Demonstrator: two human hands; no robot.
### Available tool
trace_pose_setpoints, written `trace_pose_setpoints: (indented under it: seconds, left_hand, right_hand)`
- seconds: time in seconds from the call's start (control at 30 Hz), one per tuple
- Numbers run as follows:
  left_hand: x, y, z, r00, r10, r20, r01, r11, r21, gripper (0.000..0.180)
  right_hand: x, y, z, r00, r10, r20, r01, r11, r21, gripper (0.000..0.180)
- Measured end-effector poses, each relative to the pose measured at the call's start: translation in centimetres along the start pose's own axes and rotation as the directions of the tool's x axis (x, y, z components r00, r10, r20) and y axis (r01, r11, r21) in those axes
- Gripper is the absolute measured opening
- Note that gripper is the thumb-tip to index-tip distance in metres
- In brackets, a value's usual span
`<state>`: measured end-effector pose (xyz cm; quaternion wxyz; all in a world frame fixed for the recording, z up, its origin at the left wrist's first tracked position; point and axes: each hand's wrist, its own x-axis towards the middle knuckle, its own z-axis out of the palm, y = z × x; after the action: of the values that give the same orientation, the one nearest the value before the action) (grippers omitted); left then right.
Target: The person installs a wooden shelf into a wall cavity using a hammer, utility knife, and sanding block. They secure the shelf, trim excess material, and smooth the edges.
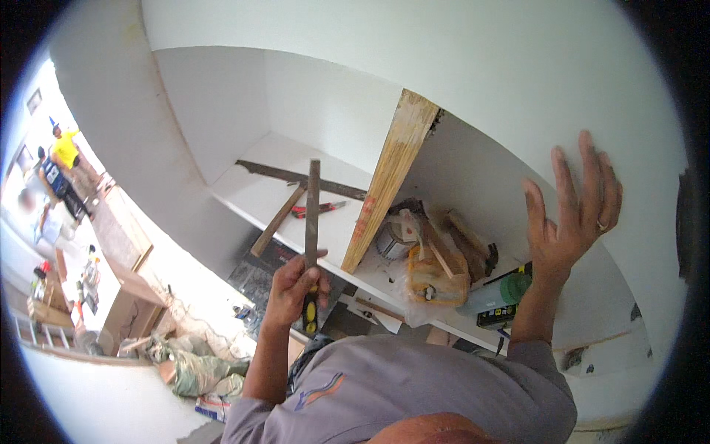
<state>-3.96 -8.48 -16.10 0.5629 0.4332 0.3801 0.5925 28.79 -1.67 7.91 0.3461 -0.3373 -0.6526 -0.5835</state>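
Observation:
My left hand (292, 285) grips the yellow-and-black handle of a flat metal file (313, 207), whose blade points straight up in front of a white shelf (251, 194). My right hand (573, 214) is spread open, palm flat against the white panel (518, 89) above the shelf. Between my hands a pale wooden plank (390, 174) stands tilted, its foot on the shelf and its top against the panel.
On the shelf lie a wood strip (279, 219), a dark strip (292, 175), a red-handled tool (318, 209), a paint can (396, 238), a plastic bag (436, 280) and a green cylinder (506, 291). Far left stand a person in a yellow shirt (65, 148) and cardboard boxes (127, 296).

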Motion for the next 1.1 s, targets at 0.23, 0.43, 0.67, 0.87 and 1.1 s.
trace_pose_setpoints:
  seconds: [0.23,0.43,0.67,0.87,1.1]
  left_hand:
    - [2.2,1.6,-1.5,0.931,0.366,-0.004,-0.335,0.857,0.391,0.055]
    - [7.5,11.4,0.0,0.579,0.697,0.423,-0.502,-0.104,0.858,0.016]
    - [14.5,19.2,1.8,0.196,0.752,0.629,-0.6,-0.415,0.683,0.018]
    - [17.7,20.8,0.8,0.086,0.807,0.584,-0.62,-0.416,0.666,0.025]
    - [18.4,22.7,0.5,0.041,0.836,0.547,-0.618,-0.409,0.671,0.025]
  right_hand:
    - [-0.3,0.3,0.1,1.0,0.028,-0.006,-0.028,0.998,-0.059,0.039]
    - [0.4,0.1,0.0,0.993,0.094,-0.073,-0.067,0.947,0.313,0.035]
    - [2.0,-5.1,0.7,0.991,0.134,0.004,-0.126,0.918,0.375,0.036]
    - [2.8,-7.3,3.6,0.971,0.209,-0.117,-0.16,0.929,0.335,0.021]
    - [3.8,-9.0,5.0,0.953,0.258,-0.16,-0.196,0.925,0.327,0.016]
